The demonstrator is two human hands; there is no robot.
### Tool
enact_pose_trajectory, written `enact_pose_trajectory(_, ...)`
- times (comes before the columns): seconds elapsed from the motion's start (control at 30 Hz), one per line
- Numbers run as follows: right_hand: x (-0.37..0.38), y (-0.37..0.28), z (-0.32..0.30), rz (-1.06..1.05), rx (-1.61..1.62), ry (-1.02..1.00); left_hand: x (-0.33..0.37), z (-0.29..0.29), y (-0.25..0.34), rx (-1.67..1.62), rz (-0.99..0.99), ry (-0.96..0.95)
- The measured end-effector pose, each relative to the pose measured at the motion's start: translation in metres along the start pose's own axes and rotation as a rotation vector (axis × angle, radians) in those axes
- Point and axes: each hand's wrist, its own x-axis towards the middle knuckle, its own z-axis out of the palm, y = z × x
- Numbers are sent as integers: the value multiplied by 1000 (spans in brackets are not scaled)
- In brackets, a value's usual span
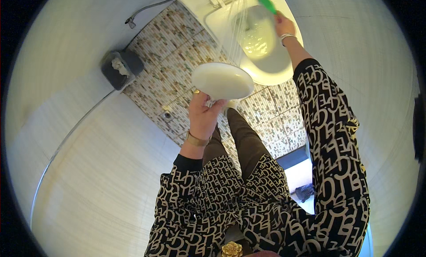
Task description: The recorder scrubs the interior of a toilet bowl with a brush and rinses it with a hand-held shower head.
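Note:
My left hand [205, 112] is closed around a round white shower head [222, 80], held above the tiled floor in front of the toilet. Thin jets of water [237, 28] run from it toward the toilet [291, 70]. The lid is up, and water glints in the bowl [257, 46]. Over the right side of the seat, my right hand [285, 25] grips a green plastic handle [265, 1]. Its far end passes out of the top of the view, so I cannot tell what it belongs to.
A dark waste bin [119, 71] with crumpled white paper stands by the left wall. Above it a valve with a metal hose [131, 21] comes off the wall. A round floor drain [166, 115] lies left of my legs. A thin silvery pipe or hose [66, 139] curves along the left.

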Motion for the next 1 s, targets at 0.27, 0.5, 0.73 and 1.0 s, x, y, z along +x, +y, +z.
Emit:
enact_pose_trajectory(0.27,-15,-41,13,-194,-9,-103,1,10,-3,-19,1,-48)
enact_pose_trajectory(0.5,1,8,-26,-33,-61,-39,0,3,-2,20,18,-94)
enact_pose_trajectory(0.73,-13,-12,2,215,240,152,1,18,-5,63,51,-46)
enact_pose_trajectory(1.0,-13,-7,5,100,104,95,-6,7,-12,50,67,8)
